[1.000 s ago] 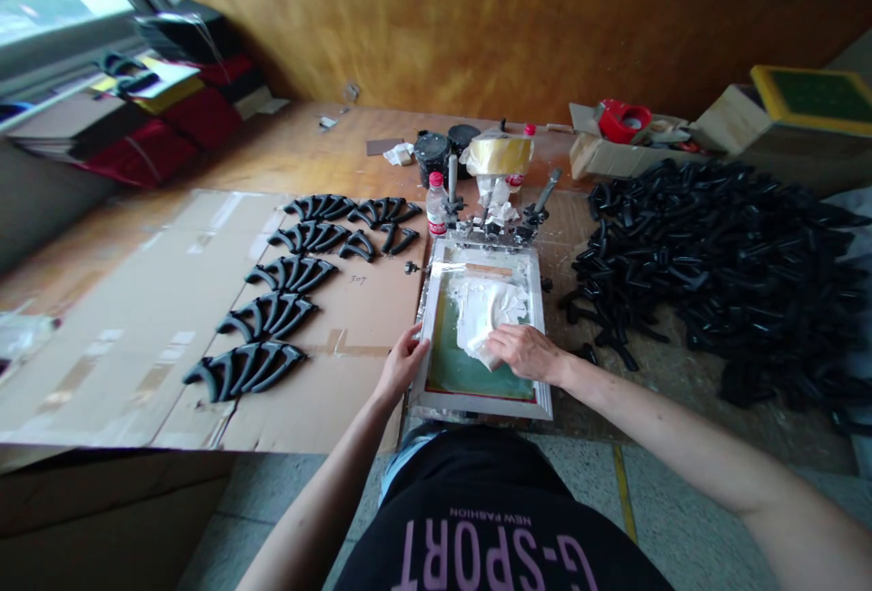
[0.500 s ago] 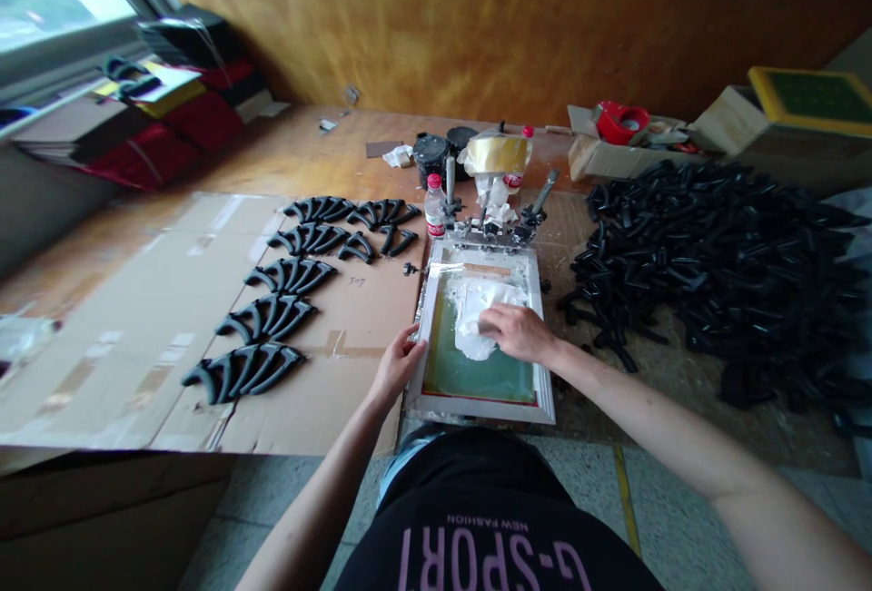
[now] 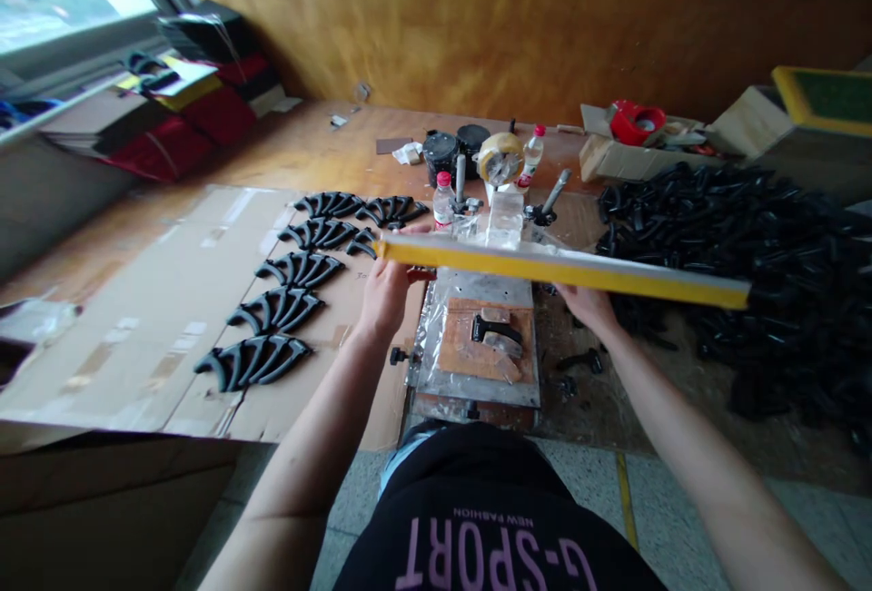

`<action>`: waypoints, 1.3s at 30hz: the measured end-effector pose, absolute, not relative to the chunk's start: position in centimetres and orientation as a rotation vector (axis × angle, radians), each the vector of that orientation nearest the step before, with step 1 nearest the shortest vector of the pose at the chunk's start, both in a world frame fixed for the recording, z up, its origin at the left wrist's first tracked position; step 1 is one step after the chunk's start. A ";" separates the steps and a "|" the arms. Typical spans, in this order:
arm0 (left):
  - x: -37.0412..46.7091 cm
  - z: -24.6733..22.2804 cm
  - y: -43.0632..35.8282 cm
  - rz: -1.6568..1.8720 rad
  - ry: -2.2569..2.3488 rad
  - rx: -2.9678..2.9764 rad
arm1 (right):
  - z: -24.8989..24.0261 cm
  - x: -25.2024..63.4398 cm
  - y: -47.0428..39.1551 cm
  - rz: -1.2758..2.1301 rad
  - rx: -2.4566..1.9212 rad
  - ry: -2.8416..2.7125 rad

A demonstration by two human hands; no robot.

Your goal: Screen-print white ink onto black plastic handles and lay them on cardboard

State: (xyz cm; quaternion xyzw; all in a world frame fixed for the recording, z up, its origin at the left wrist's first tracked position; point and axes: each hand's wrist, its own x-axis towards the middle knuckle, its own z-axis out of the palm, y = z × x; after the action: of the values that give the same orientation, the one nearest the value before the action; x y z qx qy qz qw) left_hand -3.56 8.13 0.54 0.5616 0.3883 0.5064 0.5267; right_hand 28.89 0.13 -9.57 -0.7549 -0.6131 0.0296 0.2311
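Note:
A screen-printing frame is raised and seen nearly edge-on, its yellow edge toward me. My left hand is closed around the frame's left end. My right hand is up against the frame's lower side, right of its middle. The bar hides most of its fingers, so whatever they hold does not show. Below the frame, a black curved handle lies on a brown wooden board, which sits on a metal base plate.
Rows of black curved handles lie on cardboard at left. A heap of black parts covers the right side. Behind the base stand clamp posts, a red-capped bottle, black tubs and a tape roll.
The frame has gone from lying flat to raised, uncovering the handle and board. My left hand has moved up with it. My right hand has left the screen's top face; the white cloth is out of sight.

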 end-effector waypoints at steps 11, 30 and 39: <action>-5.2 -5.6 8.1 0.964 1.111 1.210 | -15.6 19.9 -2.8 0.399 -2.091 -2.126; -13.9 -19.0 22.1 0.852 1.782 1.503 | -13.2 5.2 7.8 1.525 -1.655 -1.073; -13.9 -21.3 29.2 0.831 1.876 1.503 | -13.5 -1.2 25.1 1.415 -1.559 -0.233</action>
State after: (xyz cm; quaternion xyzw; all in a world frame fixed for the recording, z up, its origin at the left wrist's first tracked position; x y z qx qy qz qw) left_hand -13.89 29.22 -21.34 0.5647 0.7050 0.3120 0.2946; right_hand -1.21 25.09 -13.53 -0.6419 -0.0958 0.5825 0.4894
